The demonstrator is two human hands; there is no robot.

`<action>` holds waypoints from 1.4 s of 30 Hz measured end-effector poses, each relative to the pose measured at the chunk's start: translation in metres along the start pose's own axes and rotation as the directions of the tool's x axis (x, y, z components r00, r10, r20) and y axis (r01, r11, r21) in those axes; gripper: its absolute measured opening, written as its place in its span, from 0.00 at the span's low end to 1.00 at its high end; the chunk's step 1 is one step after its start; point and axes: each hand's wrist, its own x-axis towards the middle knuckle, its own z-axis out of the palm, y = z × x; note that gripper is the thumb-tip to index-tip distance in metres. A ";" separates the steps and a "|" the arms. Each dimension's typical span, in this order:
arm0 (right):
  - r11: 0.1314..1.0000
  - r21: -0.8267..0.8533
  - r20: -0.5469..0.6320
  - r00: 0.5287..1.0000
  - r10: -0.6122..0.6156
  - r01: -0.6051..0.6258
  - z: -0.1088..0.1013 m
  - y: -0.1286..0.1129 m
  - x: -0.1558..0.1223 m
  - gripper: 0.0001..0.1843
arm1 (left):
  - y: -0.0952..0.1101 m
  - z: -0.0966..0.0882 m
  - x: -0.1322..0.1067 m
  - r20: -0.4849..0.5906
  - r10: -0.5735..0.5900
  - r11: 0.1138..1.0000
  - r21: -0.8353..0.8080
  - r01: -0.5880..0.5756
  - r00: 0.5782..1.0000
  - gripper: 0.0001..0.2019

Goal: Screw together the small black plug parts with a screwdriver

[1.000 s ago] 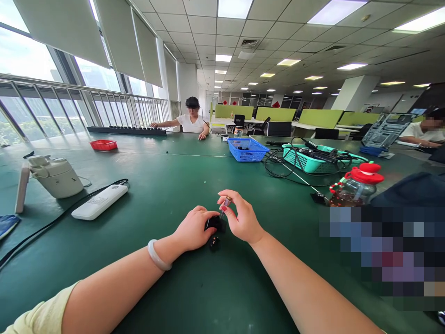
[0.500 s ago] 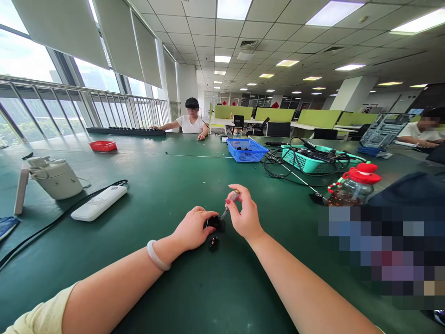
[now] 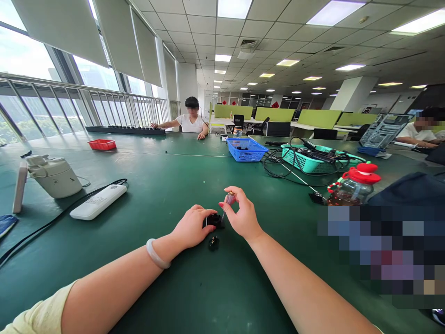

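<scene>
My left hand (image 3: 192, 227) presses down on a small black part (image 3: 214, 220) lying on the green table (image 3: 194, 287), fingers curled over it. My right hand (image 3: 242, 215) pinches a small screwdriver (image 3: 227, 202) with a clear reddish handle, held nearly upright with its tip on the black part. A second small black piece (image 3: 213, 242) lies on the table just in front of my left hand.
A white power strip (image 3: 98, 201) and a white appliance (image 3: 54, 175) sit at the left. A blue basket (image 3: 246, 149), a teal basket with cables (image 3: 314, 158) and a red-lidded jar (image 3: 354, 184) stand to the right. Other people sit at the far end and at the right.
My right hand has shifted slightly, tilting the screwdriver more upright over the black part. My left hand has stayed on the part.
</scene>
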 end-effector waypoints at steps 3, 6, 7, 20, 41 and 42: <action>0.998 -0.004 0.006 0.998 0.058 -0.058 -0.002 -0.002 0.003 0.15 | 0.001 -0.001 0.000 0.003 -0.008 1.000 -0.001 0.008 1.000 0.21; 0.993 -0.004 0.008 0.993 0.117 -0.117 -0.003 -0.004 0.006 0.15 | 0.002 -0.002 0.000 0.010 -0.011 1.000 -0.001 0.012 1.000 0.21; 0.991 -0.005 0.004 0.991 0.131 -0.131 -0.003 -0.004 0.007 0.15 | 0.002 -0.002 0.000 0.013 -0.013 1.000 -0.001 0.013 1.000 0.21; 0.998 0.057 -0.220 0.975 -0.020 0.033 -0.007 -0.006 0.004 0.14 | -0.001 -0.002 0.000 0.008 0.006 1.000 -0.017 -0.005 1.000 0.20; 0.999 -0.003 0.129 0.991 -0.039 0.040 0.000 -0.007 0.000 0.18 | 0.001 -0.001 -0.002 -0.076 0.090 0.995 -0.043 -0.093 0.993 0.20; 0.999 0.021 0.084 0.995 -0.045 0.043 0.000 -0.006 0.000 0.17 | 0.002 -0.001 -0.002 -0.096 0.094 0.995 -0.033 -0.097 0.991 0.20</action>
